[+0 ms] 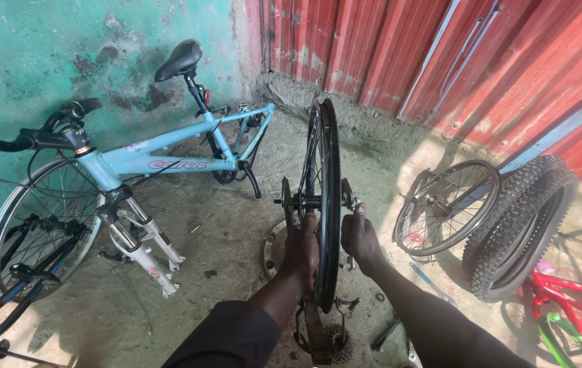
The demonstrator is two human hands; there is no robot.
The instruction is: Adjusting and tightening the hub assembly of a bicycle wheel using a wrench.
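Note:
A bare bicycle wheel with a dark rim stands upright, edge-on, in front of me, its hub and axle at mid-height. My left hand reaches in on the wheel's left side and holds it by the spokes just under the hub. My right hand presses against the right side of the rim near the axle, thumb pointing up. Whether a tool is in either hand cannot be seen. A sprocket cluster lies on the ground below.
A light blue bicycle without a rear wheel leans on the green wall at left. A spoked rim and two knobby tyres lean on the red metal wall at right. A red and green frame lies nearby. Small tools lie on the ground.

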